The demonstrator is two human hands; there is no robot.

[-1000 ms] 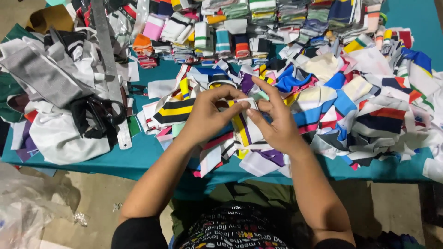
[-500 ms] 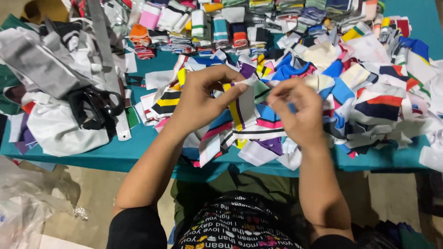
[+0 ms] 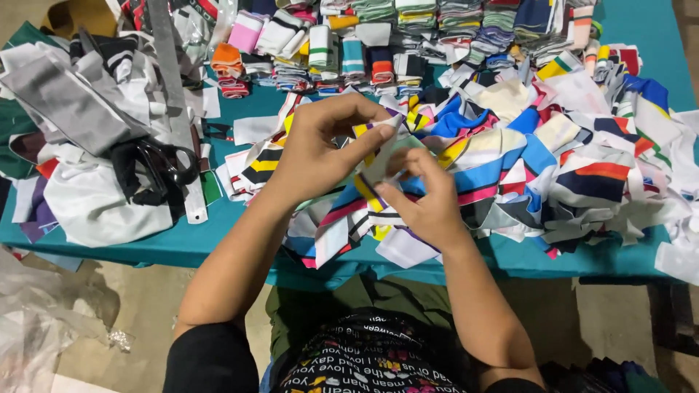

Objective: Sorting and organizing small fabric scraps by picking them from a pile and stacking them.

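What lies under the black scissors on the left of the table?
The black scissors rest on a heap of white and grey fabric, beside a metal ruler. The teal table shows at its edge; whatever lies beneath the heap is covered.

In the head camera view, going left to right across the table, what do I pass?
Grey cloth strip → black scissors → left hand → right hand → loose heap of striped cloth pieces.
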